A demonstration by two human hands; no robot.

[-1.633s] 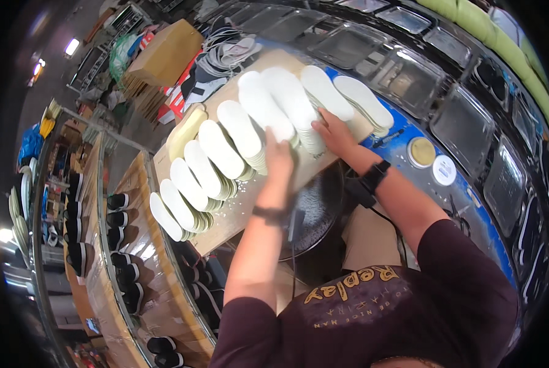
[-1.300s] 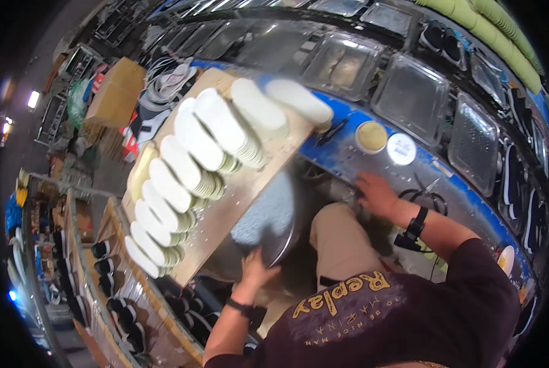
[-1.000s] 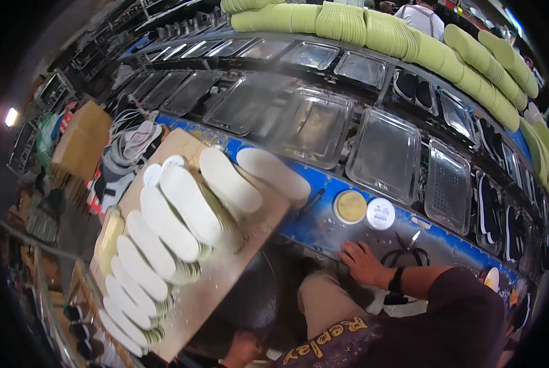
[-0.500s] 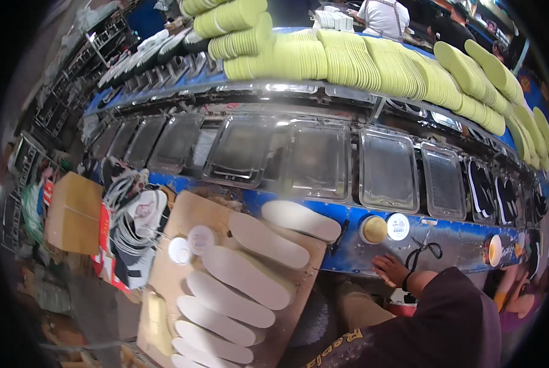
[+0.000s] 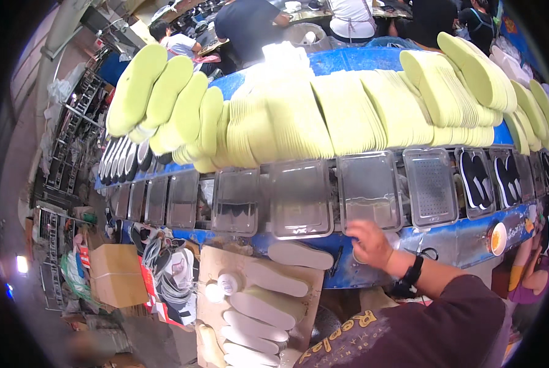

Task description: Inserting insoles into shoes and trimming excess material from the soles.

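Shirt: we wear a dark maroon shirt (image 5: 434,328) with yellow lettering across the chest
Left hand: outside our view, so we cannot tell its state
Board: a pale board (image 5: 214,265) lies near us, left of centre, carrying white insoles (image 5: 264,308) set side by side in a slanting row
Pale yellow piece: a long pale yellow piece (image 5: 209,347) rests along the board's left side, close to the smaller insoles
White pots: two small round white pots (image 5: 229,283) stand side by side on the board, left of the insoles
Right hand: our right hand (image 5: 371,246) is over the blue-edged desk (image 5: 351,277), fingers parted and slightly bent, grasping nothing that we can see
Tub: a round tub (image 5: 358,257) is on the desk, mostly hidden by the right hand; we cannot tell whether they touch
Lid: a white round lid (image 5: 393,239) shows in part just right of that hand
Scissors: black-handled scissors (image 5: 431,253) lie further right on the desk
Trays: beyond the desk we see a row of clear trays (image 5: 302,197), and black shoes (image 5: 475,178) at its right
Green insoles: packed yellow-green insoles (image 5: 348,110) line the surface behind the trays
Co-workers: several people (image 5: 248,29) are at the far end, past the insoles
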